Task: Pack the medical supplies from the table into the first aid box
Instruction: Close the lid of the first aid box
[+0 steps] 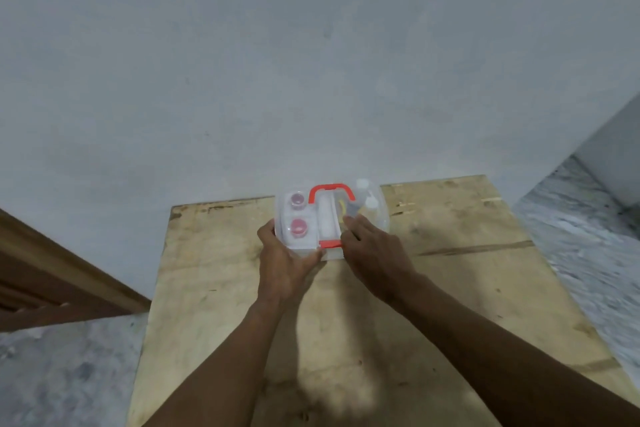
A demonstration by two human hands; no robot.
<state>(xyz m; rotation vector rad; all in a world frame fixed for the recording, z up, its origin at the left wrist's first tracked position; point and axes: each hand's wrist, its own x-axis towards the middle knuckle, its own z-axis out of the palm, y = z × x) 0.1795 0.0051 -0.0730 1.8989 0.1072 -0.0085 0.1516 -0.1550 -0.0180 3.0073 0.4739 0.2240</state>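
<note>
Clear plastic first aid box (375, 215) with a red carrying handle (331, 191) sits lid-down on a bare plywood table (450, 253), held by two bare hands.

The left hand (287, 262) clasps the box's near left corner, fingers curled up its side and thumb pressed along the front edge just beside the red front latch (330, 244). The right hand (372, 253) rests on the lid to the other side of that latch, its fingers (353, 224) flattened on the clear plastic; whether it grips anything I cannot tell. Through the lid, above the left hand's knuckles, lie two round pink-capped jars (298, 228); between the hands lies a white roll (326, 217); beyond the right fingertips stand two white-capped bottles (367, 196). Past the box rises a pale grey wall (311, 62).
</note>
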